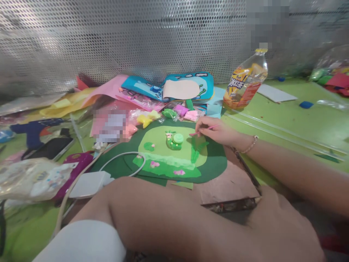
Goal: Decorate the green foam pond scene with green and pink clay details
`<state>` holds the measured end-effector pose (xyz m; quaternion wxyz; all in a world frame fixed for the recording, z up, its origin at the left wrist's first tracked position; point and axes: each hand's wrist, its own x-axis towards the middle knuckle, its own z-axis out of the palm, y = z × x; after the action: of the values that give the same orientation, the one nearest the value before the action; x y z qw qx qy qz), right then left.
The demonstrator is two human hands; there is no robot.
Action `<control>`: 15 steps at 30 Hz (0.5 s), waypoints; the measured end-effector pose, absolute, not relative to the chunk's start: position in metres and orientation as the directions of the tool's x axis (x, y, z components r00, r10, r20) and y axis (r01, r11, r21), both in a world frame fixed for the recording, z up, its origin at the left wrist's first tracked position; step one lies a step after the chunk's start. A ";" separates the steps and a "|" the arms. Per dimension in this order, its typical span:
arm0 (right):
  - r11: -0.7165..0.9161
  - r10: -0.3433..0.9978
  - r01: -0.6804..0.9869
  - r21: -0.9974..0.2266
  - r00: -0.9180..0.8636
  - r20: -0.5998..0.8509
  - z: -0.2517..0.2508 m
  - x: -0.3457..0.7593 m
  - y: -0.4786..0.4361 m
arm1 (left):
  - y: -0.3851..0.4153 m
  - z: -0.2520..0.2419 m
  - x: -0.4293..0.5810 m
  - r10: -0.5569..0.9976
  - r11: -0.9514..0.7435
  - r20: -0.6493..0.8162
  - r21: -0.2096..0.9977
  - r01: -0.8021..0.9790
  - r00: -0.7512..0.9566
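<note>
My right hand (208, 130) is closed in a pinch around a thin pink modelling tool (214, 127). The tool's flat end lies close above a textured green clay plant (198, 147) on a layered green board (218, 165). Left of it on the board sits a green clay snail (174, 142) with a pale spiral shell. Along the board's lower part runs a green clay strip with pink flowers (179, 172). My left arm crosses the bottom of the view, and my left hand (286, 225) is at the lower right, blurred, with its fingers hidden.
Under the board is a brown box (231, 183). A tilted drink bottle (245, 83) stands behind. Bagged clay pieces (170, 113) and coloured sheets line the back. To the left lie a white charger (89, 184) with its cable, a dark phone (50, 149) and a plastic bag (35, 178).
</note>
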<state>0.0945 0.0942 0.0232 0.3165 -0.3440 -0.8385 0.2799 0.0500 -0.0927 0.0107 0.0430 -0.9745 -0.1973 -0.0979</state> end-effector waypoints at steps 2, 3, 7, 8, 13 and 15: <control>0.595 0.769 0.418 -0.686 -0.545 0.334 0.024 0.094 0.093 | -0.081 0.027 0.044 0.509 -0.853 0.182 -0.026 0.521 0.842; 0.592 0.773 0.426 -0.684 -0.541 0.333 0.024 0.093 0.092 | -0.078 0.029 0.043 0.588 -0.792 0.214 -0.041 0.609 0.780; 0.613 0.759 0.436 -0.659 -0.558 0.336 0.025 0.091 0.091 | -0.078 0.014 0.047 0.718 -0.635 0.313 -0.074 0.769 0.622; 0.619 0.754 0.433 -0.656 -0.563 0.339 0.025 0.091 0.091 | -0.079 0.010 0.049 0.719 -0.644 0.292 -0.062 0.763 0.631; 0.555 0.799 0.428 -0.713 -0.512 0.315 0.023 0.091 0.094 | -0.078 0.004 0.051 0.685 -0.715 0.179 -0.021 0.699 0.706; 0.480 0.832 0.398 -0.782 -0.489 0.262 0.022 0.091 0.097 | -0.077 0.006 0.050 0.665 -0.735 0.155 -0.033 0.677 0.730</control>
<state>0.0914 0.0966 0.0224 0.3261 -0.3865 -0.7960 0.3326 0.0502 -0.0768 0.0064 0.0437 -0.9291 -0.3612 -0.0662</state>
